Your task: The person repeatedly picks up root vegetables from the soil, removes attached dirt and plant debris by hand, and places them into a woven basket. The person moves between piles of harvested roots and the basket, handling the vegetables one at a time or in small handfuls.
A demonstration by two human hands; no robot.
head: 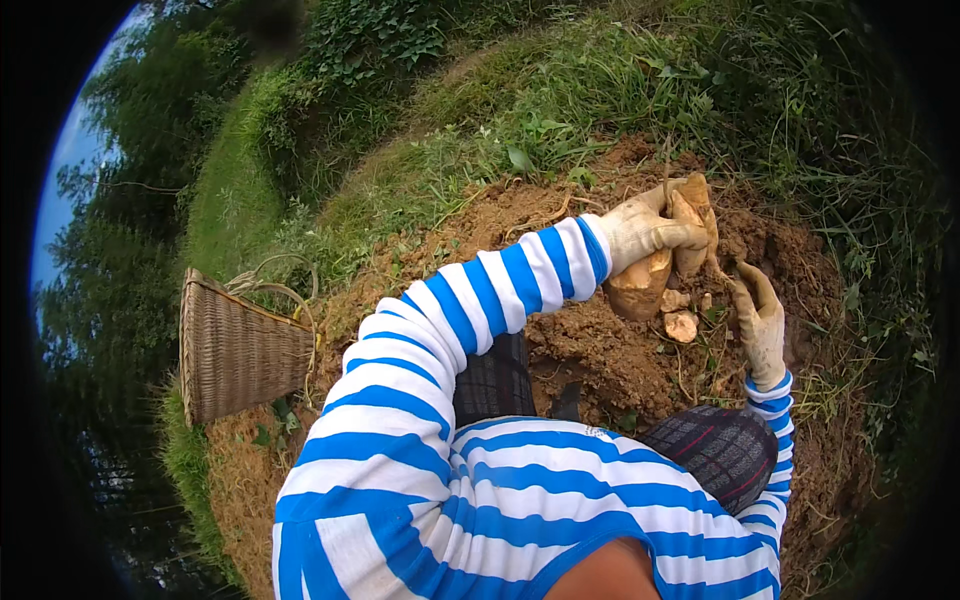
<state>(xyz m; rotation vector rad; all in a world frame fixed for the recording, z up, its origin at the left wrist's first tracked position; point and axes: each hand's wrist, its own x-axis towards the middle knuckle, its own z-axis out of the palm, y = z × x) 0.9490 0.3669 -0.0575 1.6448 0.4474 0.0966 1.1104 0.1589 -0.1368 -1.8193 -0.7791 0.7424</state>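
Observation:
My left hand [646, 225], in a pale soiled work glove, grips a cluster of tan root tubers [695, 217] above the dug soil. Its thumb lies across the front of the cluster and a thin stem rises from it. Below that hand rests a thick tuber [639, 289], partly covered by the glove. Small pieces of tuber [681, 326] lie on the earth, one showing a pale face. To the right, my right hand [761, 322] is gloved too, its fingers curved and apart. Its fingertips are close to a thin root tip; whether they touch is unclear.
A woven wicker basket [244, 346] with looped handles lies tilted on the left. Loose brown soil [600, 352] with roots surrounds my knees. Grass and weeds [787, 150] border the dug patch at the back and right.

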